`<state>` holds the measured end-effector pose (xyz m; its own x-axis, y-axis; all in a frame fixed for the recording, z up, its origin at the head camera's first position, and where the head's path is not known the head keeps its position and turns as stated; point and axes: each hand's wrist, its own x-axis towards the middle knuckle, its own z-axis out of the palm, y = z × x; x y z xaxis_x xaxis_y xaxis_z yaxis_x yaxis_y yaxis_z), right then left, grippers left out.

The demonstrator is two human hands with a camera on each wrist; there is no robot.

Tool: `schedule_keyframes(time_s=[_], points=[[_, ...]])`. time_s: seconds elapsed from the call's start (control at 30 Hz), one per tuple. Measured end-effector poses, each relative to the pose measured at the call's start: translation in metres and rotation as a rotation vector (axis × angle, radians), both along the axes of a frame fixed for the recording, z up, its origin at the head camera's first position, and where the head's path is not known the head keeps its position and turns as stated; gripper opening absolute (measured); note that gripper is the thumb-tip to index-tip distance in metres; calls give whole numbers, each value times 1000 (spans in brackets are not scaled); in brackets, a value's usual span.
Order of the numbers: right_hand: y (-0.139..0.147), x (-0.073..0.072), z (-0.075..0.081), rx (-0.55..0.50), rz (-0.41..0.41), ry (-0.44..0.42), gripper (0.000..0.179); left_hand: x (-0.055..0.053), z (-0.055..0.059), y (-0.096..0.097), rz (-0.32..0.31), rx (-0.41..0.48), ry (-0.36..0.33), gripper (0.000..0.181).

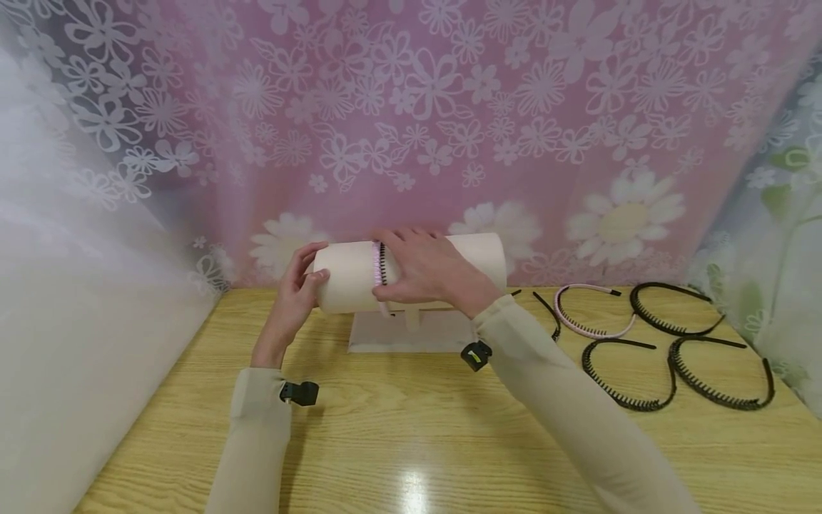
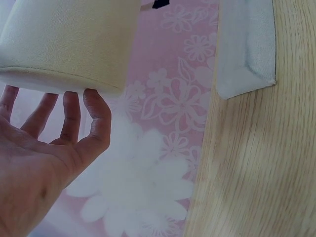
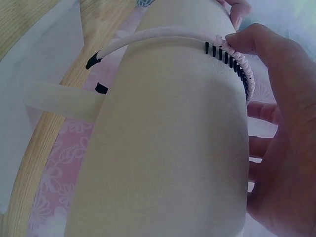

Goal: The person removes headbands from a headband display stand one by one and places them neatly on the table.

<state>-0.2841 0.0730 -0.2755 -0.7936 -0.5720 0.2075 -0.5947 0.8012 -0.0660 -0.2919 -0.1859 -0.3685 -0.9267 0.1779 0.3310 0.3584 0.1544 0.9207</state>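
A cream padded roll [image 1: 347,278] lies sideways on the post of a display stand. My left hand [image 1: 292,296] holds the roll's left end, its thumb at the front edge and fingers behind; in the left wrist view the fingertips touch the rim of that end. A pink headband [image 3: 168,32] with black inner teeth arches over the roll, left of its middle. My right hand [image 1: 424,270] lies over the roll and holds the headband, thumb [image 3: 244,39] on the wrapped band and fingers reaching round the back. The band's black-tipped ends hang on either side below the roll.
The stand's pale flat base [image 1: 424,341] rests on the wooden table [image 1: 359,435]. To the right lie another pink headband [image 1: 568,321] and several black toothed headbands [image 1: 706,390], one partly behind the right forearm. A pink floral curtain [image 1: 411,143] hangs behind the table.
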Motion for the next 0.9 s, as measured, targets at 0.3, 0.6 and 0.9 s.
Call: schedule_keyframes(time_s=[0.3,0.6,0.9], points=[[10,0,1,13,-15,1,84,0,0,1,2,4,-5,52],[16,2,2,-6,-16,-9,84,0,1,1,3,10,-11,51],[20,3,4,9,-37,-18,86,1,2,1,1,12,-8,52]])
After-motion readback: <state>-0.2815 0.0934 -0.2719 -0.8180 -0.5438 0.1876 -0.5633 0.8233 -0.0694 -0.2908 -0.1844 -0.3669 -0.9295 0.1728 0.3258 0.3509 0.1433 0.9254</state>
